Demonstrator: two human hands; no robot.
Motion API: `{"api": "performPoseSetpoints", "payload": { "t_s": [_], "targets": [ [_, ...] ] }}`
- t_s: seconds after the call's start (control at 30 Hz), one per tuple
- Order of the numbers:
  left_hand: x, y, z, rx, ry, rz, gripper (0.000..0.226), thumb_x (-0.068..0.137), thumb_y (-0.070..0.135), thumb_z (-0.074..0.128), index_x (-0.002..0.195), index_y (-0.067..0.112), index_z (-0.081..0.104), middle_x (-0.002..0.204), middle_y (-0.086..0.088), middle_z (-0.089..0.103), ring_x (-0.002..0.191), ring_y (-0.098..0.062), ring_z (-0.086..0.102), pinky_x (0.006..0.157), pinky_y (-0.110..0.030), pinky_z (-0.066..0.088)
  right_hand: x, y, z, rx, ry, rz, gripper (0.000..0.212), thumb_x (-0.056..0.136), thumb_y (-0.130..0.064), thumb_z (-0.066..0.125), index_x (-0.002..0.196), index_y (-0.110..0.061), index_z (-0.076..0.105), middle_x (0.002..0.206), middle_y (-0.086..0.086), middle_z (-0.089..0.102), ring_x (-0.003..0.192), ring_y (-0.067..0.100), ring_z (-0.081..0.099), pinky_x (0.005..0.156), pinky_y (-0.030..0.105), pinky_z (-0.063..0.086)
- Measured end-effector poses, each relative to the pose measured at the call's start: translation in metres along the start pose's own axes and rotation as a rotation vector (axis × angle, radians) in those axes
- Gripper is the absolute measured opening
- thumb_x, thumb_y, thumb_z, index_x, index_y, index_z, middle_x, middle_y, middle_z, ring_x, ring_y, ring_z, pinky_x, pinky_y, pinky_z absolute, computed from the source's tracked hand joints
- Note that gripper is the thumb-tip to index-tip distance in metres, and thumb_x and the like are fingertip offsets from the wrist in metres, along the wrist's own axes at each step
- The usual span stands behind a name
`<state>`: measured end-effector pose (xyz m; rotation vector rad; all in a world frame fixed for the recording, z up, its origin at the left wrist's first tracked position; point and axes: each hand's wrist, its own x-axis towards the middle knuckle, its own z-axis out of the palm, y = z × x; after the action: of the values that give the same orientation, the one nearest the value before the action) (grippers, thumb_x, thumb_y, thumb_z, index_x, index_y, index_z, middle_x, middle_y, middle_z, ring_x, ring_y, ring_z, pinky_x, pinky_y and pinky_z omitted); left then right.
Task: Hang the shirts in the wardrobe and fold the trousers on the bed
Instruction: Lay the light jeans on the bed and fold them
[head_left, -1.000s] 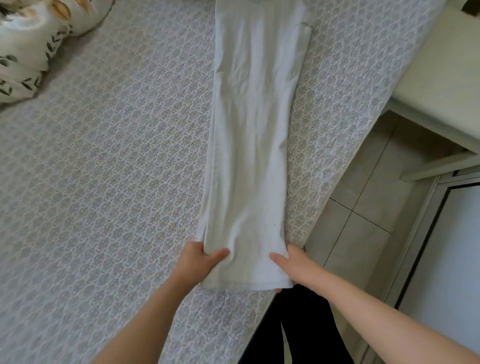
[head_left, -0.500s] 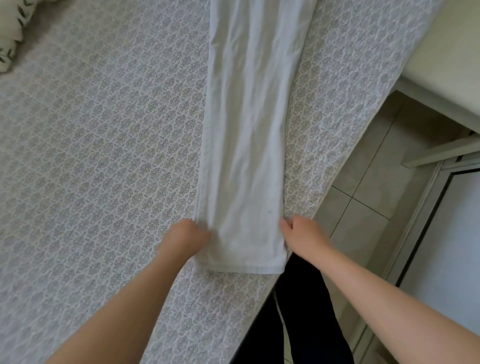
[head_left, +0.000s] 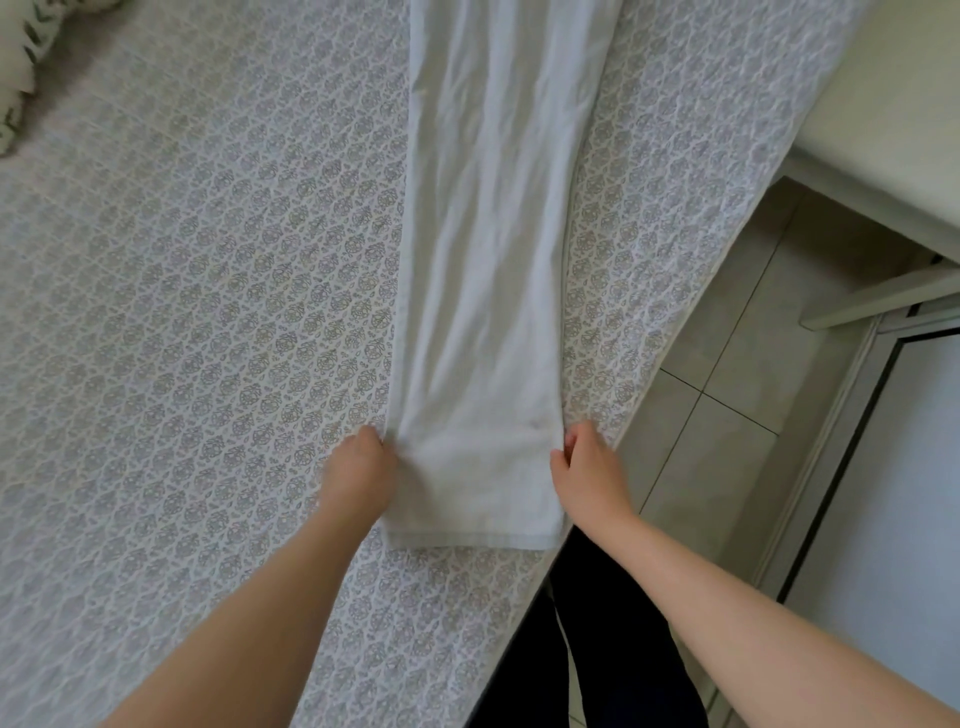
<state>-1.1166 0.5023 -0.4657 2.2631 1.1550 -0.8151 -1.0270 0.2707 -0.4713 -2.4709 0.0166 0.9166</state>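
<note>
Step in hand: folding, not hanging. No shirt or wardrobe in view.

Pale trousers (head_left: 488, 312) lie flat on the patterned bed (head_left: 182, 312), running lengthwise from the near edge away to the far side. The waist end runs out of view at the top. The legs look stacked one on the other, forming a single long strip. The hem end is nearest, just short of the bed's near edge.

Left hand (head_left: 358, 473) is at the strip's left edge, a little above the hem. Its fingers are curled inward at the cloth. The fingertips are hidden behind the back of the hand, so a pinch on the edge is likely but not certain. Right hand (head_left: 589, 467) is at the right edge, level with the left. Its thumb and curled fingers close on the fabric edge. Both forearms reach in from the near side.

The cloth shows long soft creases but no bunching.

Judgement: this is the start of the first lengthwise fold. The next move calls for lifting both edges together, level, and carrying the hem end away toward the waist. The edges should stay aligned so the strip does not skew, and the fold then needs pressing flat.

Also in view: a leaf-print pillow (head_left: 21, 62) at far left, a tiled floor (head_left: 727, 389) to the right, and pale furniture (head_left: 883, 130) at far right.
</note>
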Motion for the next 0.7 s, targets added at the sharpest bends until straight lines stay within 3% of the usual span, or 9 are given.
{"api": "performPoseSetpoints", "payload": {
  "t_s": [0.13, 0.2, 0.3, 0.4, 0.47, 0.53, 0.63, 0.7],
  "targets": [
    [-0.014, -0.003, 0.011, -0.246, 0.021, -0.008, 0.02, 0.097, 0.031, 0.054, 0.103, 0.015, 0.044, 0.085, 0.0, 0.058, 0.07, -0.018, 0.059, 0.051, -0.03, 0.043, -0.011, 0.009, 0.008, 0.256, -0.159, 0.182, 0.014, 0.092, -0.027, 0.06, 0.096, -0.015, 0.055, 0.087, -0.005, 0.064, 0.076, 0.009, 0.061, 0.054, 0.019, 0.043],
    [-0.016, -0.006, 0.01, -0.312, 0.004, -0.05, 0.018, 0.096, 0.027, 0.057, 0.103, 0.014, 0.048, 0.085, 0.001, 0.059, 0.072, -0.016, 0.058, 0.054, -0.029, 0.045, -0.013, 0.011, 0.01, 0.337, -0.273, 0.241, 0.021, 0.091, -0.03, 0.062, 0.099, -0.011, 0.066, 0.095, 0.0, 0.07, 0.088, 0.017, 0.067, 0.071, 0.025, 0.052],
    [-0.016, -0.012, 0.002, -0.308, -0.046, -0.061, 0.015, 0.097, 0.025, 0.058, 0.093, 0.01, 0.061, 0.088, -0.007, 0.065, 0.071, -0.017, 0.056, 0.058, -0.028, 0.044, -0.018, 0.012, 0.009, 0.409, -0.358, 0.274, 0.026, 0.092, -0.031, 0.064, 0.107, -0.012, 0.069, 0.103, 0.001, 0.071, 0.096, 0.019, 0.067, 0.088, 0.036, 0.055],
    [-0.021, -0.018, -0.011, -0.429, -0.118, -0.051, 0.011, 0.097, 0.021, 0.06, 0.091, 0.013, 0.063, 0.095, -0.009, 0.068, 0.081, -0.022, 0.061, 0.068, -0.033, 0.052, -0.023, 0.01, 0.0, 0.472, -0.384, 0.274, 0.021, 0.092, -0.031, 0.065, 0.102, -0.013, 0.07, 0.1, 0.001, 0.073, 0.096, 0.021, 0.068, 0.083, 0.036, 0.056],
    [-0.027, -0.018, -0.025, -0.543, -0.16, -0.054, 0.009, 0.095, 0.019, 0.063, 0.095, 0.011, 0.064, 0.095, -0.01, 0.068, 0.088, -0.028, 0.065, 0.08, -0.042, 0.057, -0.026, 0.005, -0.012, 0.503, -0.378, 0.264, 0.029, 0.092, -0.031, 0.064, 0.097, -0.004, 0.069, 0.1, 0.014, 0.072, 0.093, 0.028, 0.069, 0.08, 0.037, 0.053],
    [-0.034, -0.016, -0.044, -0.689, -0.183, -0.066, 0.012, 0.091, 0.016, 0.069, 0.1, 0.01, 0.063, 0.092, -0.013, 0.069, 0.084, -0.028, 0.068, 0.076, -0.039, 0.06, -0.029, -0.004, -0.028, 0.547, -0.368, 0.255, 0.045, 0.092, -0.033, 0.064, 0.1, 0.011, 0.061, 0.11, 0.03, 0.064, 0.09, 0.037, 0.067, 0.077, 0.038, 0.049],
    [-0.038, -0.007, -0.077, -0.87, -0.238, -0.059, 0.028, 0.088, 0.013, 0.073, 0.111, 0.02, 0.058, 0.093, -0.016, 0.072, 0.08, -0.028, 0.073, 0.065, -0.034, 0.06, -0.027, -0.025, -0.058, 0.589, -0.387, 0.237, 0.06, 0.092, -0.035, 0.062, 0.112, 0.019, 0.048, 0.116, 0.039, 0.054, 0.101, 0.053, 0.059, 0.08, 0.044, 0.05],
    [-0.032, 0.006, -0.103, -0.918, -0.27, -0.029, 0.03, 0.089, 0.011, 0.071, 0.112, 0.028, 0.06, 0.092, -0.015, 0.075, 0.078, -0.027, 0.074, 0.062, -0.032, 0.059, -0.017, -0.043, -0.081, 0.614, -0.395, 0.236, 0.054, 0.093, -0.034, 0.061, 0.111, 0.016, 0.054, 0.103, 0.03, 0.066, 0.089, 0.039, 0.066, 0.074, 0.038, 0.05]
  ]
}}
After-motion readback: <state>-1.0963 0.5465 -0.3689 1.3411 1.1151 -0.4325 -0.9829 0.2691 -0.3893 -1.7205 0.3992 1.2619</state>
